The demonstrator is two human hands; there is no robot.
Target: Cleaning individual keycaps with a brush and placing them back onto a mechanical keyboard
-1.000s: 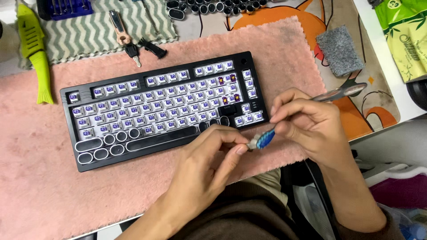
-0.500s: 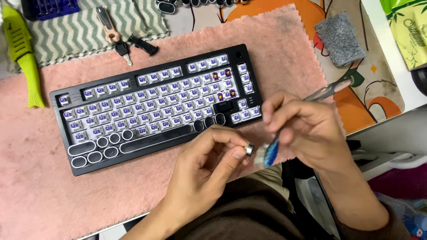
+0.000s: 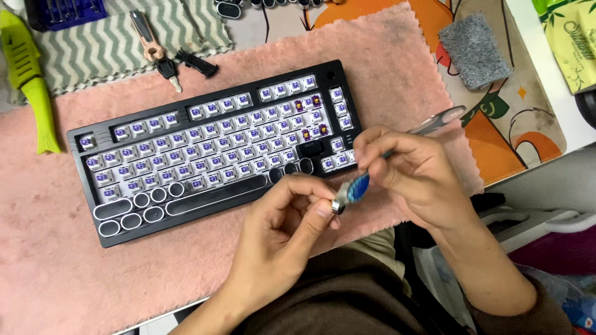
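A black keyboard [image 3: 211,155] without keycaps lies on a pink mat [image 3: 56,273], its rows of pale purple switches bare. My left hand [image 3: 282,229] pinches a small grey keyboard switch [image 3: 338,205] between thumb and fingers, just in front of the keyboard's right end. My right hand [image 3: 413,177] holds a brush with a clear handle [image 3: 434,122]; its blue tip [image 3: 359,187] touches the switch.
A yellow-green fish toy [image 3: 28,74] lies at the far left. Keys with a small tool [image 3: 161,56] rest on a striped cloth behind the keyboard. A grey sponge [image 3: 475,49] sits on an orange patterned desk mat. Black keycaps [image 3: 230,9] line the top edge.
Both hands have risen slightly toward the keyboard's right end. The blue tip has turned and now presses against the small switch.
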